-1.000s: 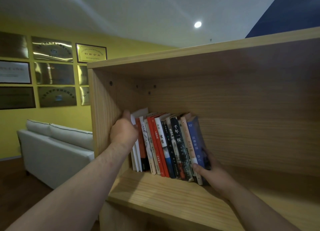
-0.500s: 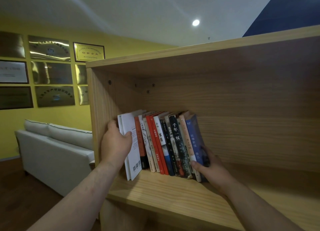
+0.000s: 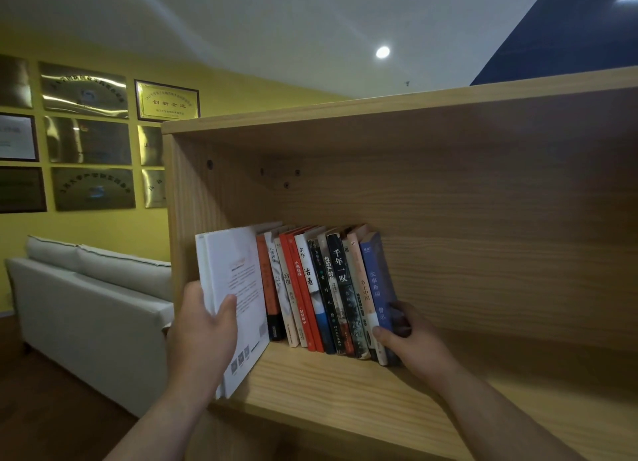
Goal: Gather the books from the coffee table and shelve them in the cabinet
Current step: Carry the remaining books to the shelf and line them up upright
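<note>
With our left hand [image 3: 203, 336] we are gripping the white book [image 3: 238, 288], thumb on its cover and fingers behind, at the left end of the row [image 3: 321, 288] on the cabinet shelf [image 3: 345, 388]. Our right hand [image 3: 414, 339] is clasping the blue book [image 3: 378, 281] at the right end, probably bracing the leaning row.

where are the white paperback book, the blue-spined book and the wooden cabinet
white paperback book [image 3: 238, 270]: head view, back cover, upper half
blue-spined book [image 3: 374, 277]: head view, middle of spine
wooden cabinet [image 3: 448, 198]: head view, bare back panel
</note>
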A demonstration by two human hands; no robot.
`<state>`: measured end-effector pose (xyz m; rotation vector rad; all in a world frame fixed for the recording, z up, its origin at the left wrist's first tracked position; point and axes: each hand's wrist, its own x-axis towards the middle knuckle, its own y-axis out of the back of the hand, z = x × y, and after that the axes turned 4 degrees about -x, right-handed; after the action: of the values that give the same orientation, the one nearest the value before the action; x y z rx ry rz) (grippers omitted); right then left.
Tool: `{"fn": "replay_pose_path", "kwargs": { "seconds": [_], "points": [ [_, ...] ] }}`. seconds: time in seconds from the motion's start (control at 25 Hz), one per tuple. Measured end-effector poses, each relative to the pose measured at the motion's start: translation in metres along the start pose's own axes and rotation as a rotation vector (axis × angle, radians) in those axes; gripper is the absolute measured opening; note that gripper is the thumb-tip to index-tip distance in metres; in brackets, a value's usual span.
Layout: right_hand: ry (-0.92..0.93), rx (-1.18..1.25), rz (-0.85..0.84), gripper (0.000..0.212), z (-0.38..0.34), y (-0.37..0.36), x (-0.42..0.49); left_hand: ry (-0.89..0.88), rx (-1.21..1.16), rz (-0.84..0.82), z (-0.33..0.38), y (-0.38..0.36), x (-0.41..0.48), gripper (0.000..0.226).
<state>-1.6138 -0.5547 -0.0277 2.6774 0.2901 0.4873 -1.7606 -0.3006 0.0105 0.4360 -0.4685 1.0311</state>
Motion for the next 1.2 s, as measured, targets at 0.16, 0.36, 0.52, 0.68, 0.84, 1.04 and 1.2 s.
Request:
{"fn": "replay_pose_path", "kwargs": {
  "seconds": [0.16, 0.36, 0.52, 0.68, 0.84, 1.04, 1.2],
  "points": [
    [0.028, -0.017, -0.03, 0.052, -0.004, 0.001, -0.001, -0.043, -0.196, 0.101, 0.013, 0.023, -0.016, 0.009],
    [0.022, -0.036, -0.05, 0.059, -0.006, -0.004, 0.004, 0.083, -0.466, -0.005, 0.015, 0.025, -0.015, 0.009],
    [0.019, -0.014, -0.104, 0.057, -0.014, -0.011, 0.003, 0.26, -0.643, -0.145, 0.018, 0.007, -0.019, 0.011],
    [-0.116, 0.285, -0.17, 0.051, -0.024, 0.0, -0.008, 0.471, -0.793, -0.337, 0.028, -0.014, -0.026, 0.017],
    [-0.208, 0.453, -0.252, 0.036, -0.041, 0.032, -0.043, 0.546, -0.866, -0.553, 0.046, -0.03, -0.043, 0.022],
    [-0.276, 0.639, -0.323, 0.049, -0.035, 0.061, -0.068, 0.334, -0.625, -0.789, 0.061, -0.063, -0.07, 0.019],
    [-0.21, 0.608, -0.109, 0.033, -0.035, 0.085, -0.08, 0.006, 0.002, -0.923, 0.018, -0.063, -0.051, 0.029]
  ]
}}
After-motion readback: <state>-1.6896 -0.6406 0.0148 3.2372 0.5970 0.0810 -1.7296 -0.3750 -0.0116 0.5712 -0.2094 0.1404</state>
